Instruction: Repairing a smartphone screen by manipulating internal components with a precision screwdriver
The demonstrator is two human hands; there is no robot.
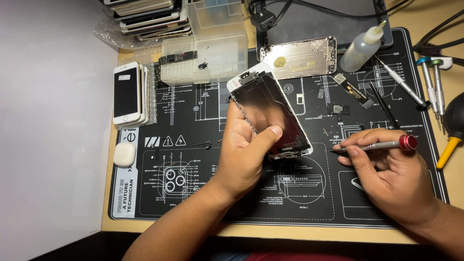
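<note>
From my remote station: my left hand [246,150] grips a white-framed phone screen assembly with a dark, glossy metal back plate [270,113], fingers wrapped behind its left edge and the thumb pressed on its lower right face; the assembly is raised and tilted above the middle of a black printed rubber repair mat [203,193]. My right hand [386,176] pinches a slim silver precision screwdriver with a red end cap [374,145] between thumb and fingers, held nearly level, its tip pointing left toward the lower corner of the assembly but apart from it. Just behind the assembly lies an opened silver phone rear housing [299,57], inner side up. To its right stands a tilted translucent squeeze bottle with a narrow nozzle [362,48]. At the mat's left edge rests a stack of white-faced phones [129,94], with a small white rounded case [124,153] near it. A clear plastic parts box [212,53] sits at the top of the mat, and spare screwdrivers [432,89] lie at far right.
</note>
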